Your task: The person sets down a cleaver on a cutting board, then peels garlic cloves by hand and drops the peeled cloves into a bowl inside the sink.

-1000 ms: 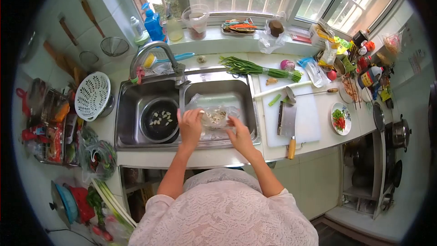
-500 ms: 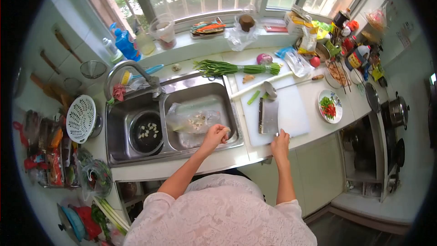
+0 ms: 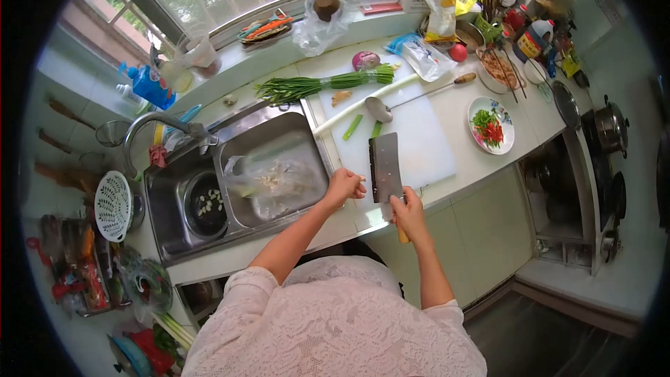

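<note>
My right hand (image 3: pixel 410 216) is wrapped round the wooden handle of a cleaver (image 3: pixel 386 164). The broad blade points away from me, over the near left part of the white cutting board (image 3: pixel 433 146). Just left of the blade, my left hand (image 3: pixel 344 187) pinches a small pale piece that looks like a garlic clove (image 3: pixel 362 179). Peeled garlic cloves (image 3: pixel 210 202) lie in a dark round bowl (image 3: pixel 202 227) in the left sink basin. A clear plastic bag (image 3: pixel 269 181) with pale bits, perhaps garlic, rests in the right basin.
A ladle (image 3: pixel 379 109) and cut green pieces (image 3: pixel 352 127) lie on the board. Behind are a bundle of green stalks (image 3: pixel 324 84) and a purple onion (image 3: pixel 366 61). A plate (image 3: pixel 490 126) holds chopped red and green peppers. The faucet (image 3: pixel 167 122) arches over the left basin.
My right hand has taken hold of the cleaver, which lay on the board, and brought it nearer and to the left. My left hand has moved from the sink toward the blade.
</note>
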Motion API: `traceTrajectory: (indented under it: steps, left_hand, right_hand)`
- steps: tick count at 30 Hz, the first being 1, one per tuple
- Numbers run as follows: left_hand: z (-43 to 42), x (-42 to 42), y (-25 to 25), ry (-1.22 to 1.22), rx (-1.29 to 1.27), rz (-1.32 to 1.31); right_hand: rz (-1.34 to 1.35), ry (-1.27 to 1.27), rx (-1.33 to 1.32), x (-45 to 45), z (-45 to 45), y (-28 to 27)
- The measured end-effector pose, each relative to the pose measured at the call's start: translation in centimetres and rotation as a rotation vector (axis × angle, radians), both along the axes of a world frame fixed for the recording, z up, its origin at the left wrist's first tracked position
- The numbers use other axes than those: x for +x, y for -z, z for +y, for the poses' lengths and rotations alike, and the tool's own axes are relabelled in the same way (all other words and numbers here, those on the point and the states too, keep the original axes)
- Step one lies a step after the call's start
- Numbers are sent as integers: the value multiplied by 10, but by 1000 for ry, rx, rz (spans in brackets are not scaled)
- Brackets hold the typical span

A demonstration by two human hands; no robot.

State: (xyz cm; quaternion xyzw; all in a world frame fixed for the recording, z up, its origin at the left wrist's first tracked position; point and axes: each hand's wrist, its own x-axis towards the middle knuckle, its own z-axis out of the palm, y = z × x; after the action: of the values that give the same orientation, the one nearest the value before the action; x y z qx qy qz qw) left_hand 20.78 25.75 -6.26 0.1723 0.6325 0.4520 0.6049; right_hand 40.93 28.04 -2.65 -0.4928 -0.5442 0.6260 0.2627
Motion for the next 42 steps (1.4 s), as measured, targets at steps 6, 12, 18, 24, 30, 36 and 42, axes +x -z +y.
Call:
traceTrajectory:
  steps: [6, 12, 18, 24, 30, 36, 42]
  left_hand:
    - [2, 7, 15, -34, -73, 2]
    - [5, 10, 18, -37, -83, 51]
    - [8, 13, 18, -33, -108, 147]
    - [8, 12, 22, -13, -113, 171]
    - [7, 13, 17, -30, -100, 77]
    - [10, 12, 9, -36, -116, 7]
    - [11, 12, 14, -22, -107, 27]
  right_hand:
    - [-137, -9, 182, 2, -19, -1]
    - [-221, -59, 256, 1, -22, -4]
    - [-224, -78, 226, 0, -20, -5]
    - [-262, -104, 284, -1, -18, -5]
    - [-353, -164, 459, -7, -17, 0]
    - [-439, -231, 502, -15, -8, -2]
    - [-545, -303, 452, -24, 5, -19]
